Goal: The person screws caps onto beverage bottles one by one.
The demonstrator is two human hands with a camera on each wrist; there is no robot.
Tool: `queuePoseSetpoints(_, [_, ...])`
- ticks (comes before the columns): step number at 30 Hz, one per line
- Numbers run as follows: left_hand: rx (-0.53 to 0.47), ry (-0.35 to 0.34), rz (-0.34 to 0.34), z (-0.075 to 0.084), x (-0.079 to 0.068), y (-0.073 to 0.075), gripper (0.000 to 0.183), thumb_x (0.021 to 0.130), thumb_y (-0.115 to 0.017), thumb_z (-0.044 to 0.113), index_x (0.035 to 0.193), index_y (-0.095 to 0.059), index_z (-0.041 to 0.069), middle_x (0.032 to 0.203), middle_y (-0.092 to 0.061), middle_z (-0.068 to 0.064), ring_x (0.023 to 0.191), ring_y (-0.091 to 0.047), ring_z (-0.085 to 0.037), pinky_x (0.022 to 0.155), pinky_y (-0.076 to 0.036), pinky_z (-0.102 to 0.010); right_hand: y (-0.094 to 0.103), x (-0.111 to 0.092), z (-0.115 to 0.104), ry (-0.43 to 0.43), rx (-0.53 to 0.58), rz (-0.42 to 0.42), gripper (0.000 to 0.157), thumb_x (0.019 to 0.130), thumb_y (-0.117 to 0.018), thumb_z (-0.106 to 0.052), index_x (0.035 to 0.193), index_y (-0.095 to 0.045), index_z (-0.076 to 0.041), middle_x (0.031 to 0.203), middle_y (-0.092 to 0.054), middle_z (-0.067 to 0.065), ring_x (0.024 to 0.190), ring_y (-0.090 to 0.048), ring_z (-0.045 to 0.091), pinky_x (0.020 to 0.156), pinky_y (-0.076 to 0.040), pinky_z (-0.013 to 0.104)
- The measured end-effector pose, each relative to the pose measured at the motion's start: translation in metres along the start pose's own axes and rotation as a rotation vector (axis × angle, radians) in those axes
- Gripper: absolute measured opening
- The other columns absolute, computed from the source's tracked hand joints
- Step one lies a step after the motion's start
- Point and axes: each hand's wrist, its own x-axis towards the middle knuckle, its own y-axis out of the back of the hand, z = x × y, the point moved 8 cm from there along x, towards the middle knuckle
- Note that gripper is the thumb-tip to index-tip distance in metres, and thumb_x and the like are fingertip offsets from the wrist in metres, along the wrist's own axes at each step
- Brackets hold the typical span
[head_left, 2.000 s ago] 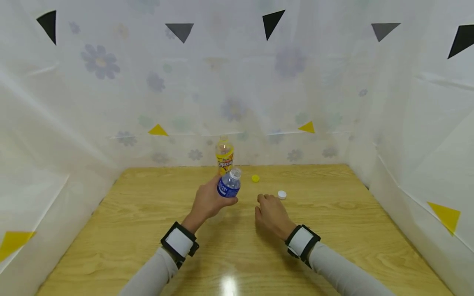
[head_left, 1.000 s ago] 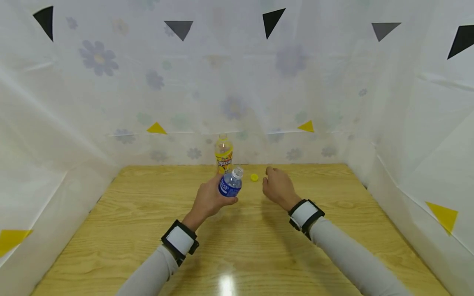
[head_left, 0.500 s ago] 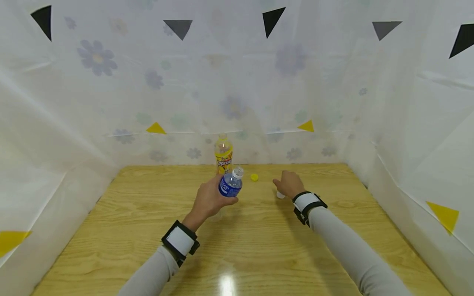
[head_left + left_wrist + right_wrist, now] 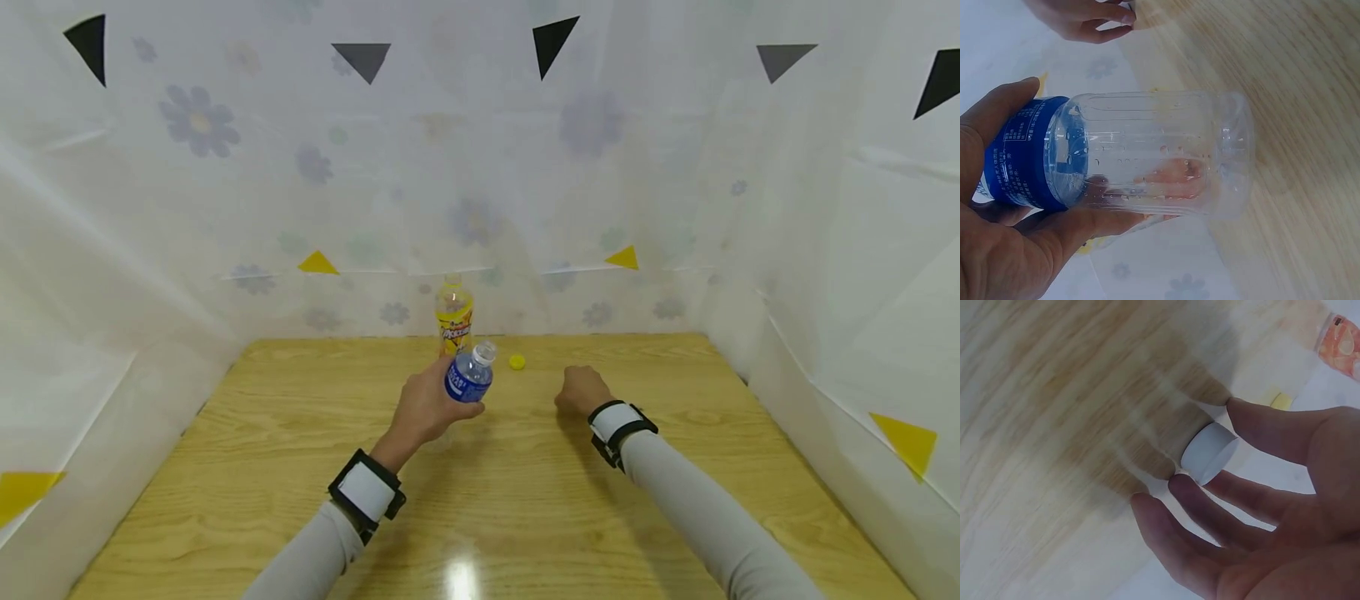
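Note:
My left hand [image 4: 431, 407] grips a clear plastic bottle [image 4: 468, 375] by its blue label. The bottle's mouth is uncapped; in the left wrist view its clear lower part [image 4: 1147, 150] shows droplets inside. My right hand [image 4: 583, 390] is low over the table, right of the bottle. In the right wrist view, the thumb and fingers of my right hand [image 4: 1260, 506] are curled around a white bottle cap [image 4: 1207, 453], with their tips close to the tabletop. The head view hides this cap behind the hand.
Behind the held bottle stands an uncapped bottle with a yellow label [image 4: 454, 321]. A yellow bottle cap [image 4: 517, 362] lies to its right on the wooden table [image 4: 480, 500]. White patterned sheets [image 4: 480, 167] enclose the back and sides.
My right hand first moved forward past the white cap, then shifted right and came down over it, closing its fingers around it. The left hand keeps its hold on the bottle, nearly still.

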Motion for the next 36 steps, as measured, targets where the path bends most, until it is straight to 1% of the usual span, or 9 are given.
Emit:
queuePoseSetpoints(4, [0.004,-0.004,0.000,0.000,0.000,0.000,0.078,0.075,-0.090,0.033,0.140,-0.055,0.009,0.126,-0.069,-0.012,0.111,-0.069,-0.030,0.089,-0.057,-0.047,0.001,-0.002,-0.001,0.013,-0.004,0.014,0.007,0.085,-0.062,0.000,0.079,-0.060,0.000,0.069,-0.055,0.010,0.060,-0.045,0.021,0.056,-0.036,0.032])
queuePoseSetpoints(8, [0.009,-0.016,0.003,0.000,0.002,-0.002,0.078,0.075,-0.090,0.033,0.140,-0.055,0.009,0.126,-0.069,-0.013,0.111,-0.069,-0.030,0.089,-0.057,-0.047,0.001,-0.004,0.000,0.015,-0.013,0.042,0.005,0.087,-0.064,-0.001,0.084,-0.063,0.003,0.070,-0.058,0.011,0.061,-0.049,0.021,0.056,-0.039,0.032])
queuePoseSetpoints(16, [0.017,-0.017,0.006,-0.002,0.004,-0.002,0.079,0.075,-0.090,0.033,0.141,-0.055,0.008,0.123,-0.070,-0.013,0.108,-0.069,-0.030,0.087,-0.057,-0.046,-0.006,-0.004,0.000,0.022,0.032,0.043,0.027,0.090,-0.057,0.000,0.065,-0.050,-0.008,0.057,-0.037,0.000,0.050,-0.038,0.015,0.047,-0.031,0.027])
queuePoseSetpoints(21, [-0.002,-0.031,0.003,-0.002,0.007,-0.004,0.078,0.076,-0.089,0.032,0.141,-0.054,0.008,0.125,-0.069,-0.013,0.109,-0.069,-0.030,0.088,-0.057,-0.046,-0.002,-0.005,0.000,0.043,0.077,0.089,0.025,0.091,-0.053,-0.001,0.068,-0.047,-0.007,0.059,-0.032,0.001,0.051,-0.031,0.015,0.049,-0.028,0.029])
queuePoseSetpoints(23, [-0.007,-0.034,0.004,-0.002,0.009,-0.005,0.078,0.076,-0.089,0.032,0.141,-0.054,0.008,0.125,-0.069,-0.013,0.110,-0.069,-0.030,0.088,-0.057,-0.046,0.001,-0.005,-0.001,0.055,0.071,0.113,0.022,0.094,-0.054,-0.003,0.072,-0.052,-0.004,0.060,-0.037,0.003,0.052,-0.034,0.016,0.050,-0.030,0.029])
queuePoseSetpoints(25, [-0.012,-0.030,0.003,-0.002,0.010,-0.004,0.078,0.076,-0.089,0.031,0.142,-0.054,0.008,0.126,-0.069,-0.013,0.110,-0.069,-0.030,0.089,-0.057,-0.046,0.004,-0.003,-0.005,0.070,0.060,0.135,0.021,0.097,-0.056,-0.007,0.077,-0.060,0.001,0.063,-0.050,0.008,0.053,-0.044,0.017,0.050,-0.037,0.030])
queuePoseSetpoints(28, [0.000,-0.025,0.007,-0.004,0.012,-0.002,0.079,0.076,-0.090,0.031,0.142,-0.054,0.008,0.125,-0.069,-0.013,0.110,-0.069,-0.030,0.089,-0.057,-0.046,0.013,-0.003,-0.019,0.127,0.024,0.198,0.021,0.099,-0.058,-0.010,0.099,-0.069,0.008,0.083,-0.069,0.020,0.067,-0.064,0.027,0.061,-0.054,0.038])
queuePoseSetpoints(31, [0.014,-0.027,0.013,-0.005,0.014,-0.002,0.080,0.075,-0.090,0.032,0.142,-0.054,0.008,0.126,-0.069,-0.013,0.110,-0.068,-0.030,0.089,-0.057,-0.047,0.024,-0.008,-0.034,0.198,0.019,0.283,0.024,0.101,-0.057,-0.010,0.107,-0.070,0.010,0.096,-0.072,0.025,0.080,-0.070,0.035,0.073,-0.059,0.045])
queuePoseSetpoints(36, [0.018,-0.006,0.005,-0.011,0.011,-0.008,0.080,0.074,-0.091,0.034,0.141,-0.055,0.009,0.127,-0.068,-0.012,0.112,-0.067,-0.029,0.091,-0.056,-0.047,0.036,-0.023,-0.053,0.275,0.100,0.405,0.022,0.101,-0.056,-0.009,0.107,-0.071,0.007,0.094,-0.074,0.021,0.083,-0.070,0.036,0.079,-0.057,0.050])
